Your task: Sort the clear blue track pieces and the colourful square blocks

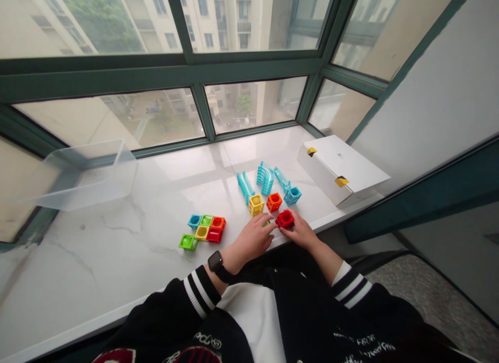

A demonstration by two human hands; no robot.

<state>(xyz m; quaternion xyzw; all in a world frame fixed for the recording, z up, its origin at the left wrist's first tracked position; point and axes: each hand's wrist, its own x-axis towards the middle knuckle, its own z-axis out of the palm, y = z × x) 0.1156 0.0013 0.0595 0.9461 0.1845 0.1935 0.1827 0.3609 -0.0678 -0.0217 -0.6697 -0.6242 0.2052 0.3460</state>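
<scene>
My right hand (302, 232) grips a red cube block (285, 219) near the front edge of the sill. Close beside it, my left hand (253, 235) curls over a green block (267, 223), which its fingers mostly hide. Just beyond my hands stand a yellow block (256, 205), an orange block (274, 202) and a blue block (293, 195). Left of my left hand lies a flat cluster of joined-looking cube blocks (201, 233) in blue, green, orange, yellow and red. A green block (188, 242) sits at its lower left corner.
Behind the blocks lie a straight blue track piece (245, 186), a curved one (265, 178) and a narrow one (281, 179). A white box (346, 165) stands at right, a clear plastic bin (97, 183) at left. Windows border the marble sill (128, 248).
</scene>
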